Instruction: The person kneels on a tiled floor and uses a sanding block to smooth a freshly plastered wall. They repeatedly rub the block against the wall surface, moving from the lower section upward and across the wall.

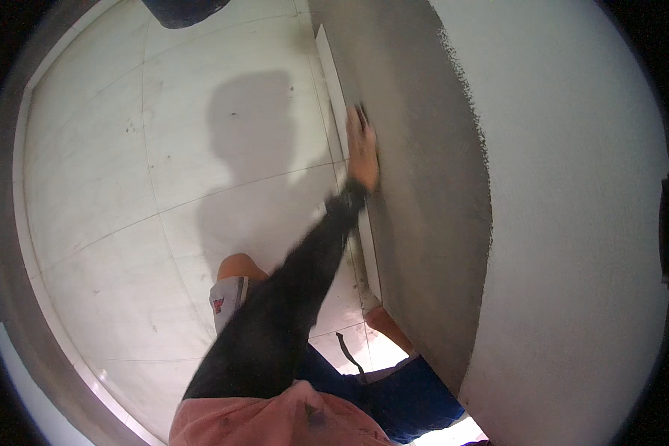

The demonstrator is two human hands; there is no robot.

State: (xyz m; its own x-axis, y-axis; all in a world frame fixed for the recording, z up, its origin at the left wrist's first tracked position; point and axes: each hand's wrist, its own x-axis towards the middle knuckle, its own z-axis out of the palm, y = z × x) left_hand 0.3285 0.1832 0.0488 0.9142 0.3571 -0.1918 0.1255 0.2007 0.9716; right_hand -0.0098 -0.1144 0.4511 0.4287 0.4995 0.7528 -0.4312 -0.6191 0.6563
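My left hand [362, 152], in a black sleeve that comes out of a pink shirt, reaches forward and to the right. It lies against a narrow white skirting strip [335, 85] at the foot of the wall. The fingers are stretched out along the strip and point away from me. Motion blurs the hand a little, and a small dark patch by the fingertips is too unclear to name. The strip runs along the joint between the pale tiled floor [89, 186] and the wall, partly hidden behind my hand and wrist. My right hand does not show.
The right-hand wall has a grey lower band [431, 223] and a white upper part [572, 186]. A dark bucket-like container [186, 10] stands at the far end. My dark blue trousers [409, 401] and a bare lower leg [388, 329] are close to the wall.
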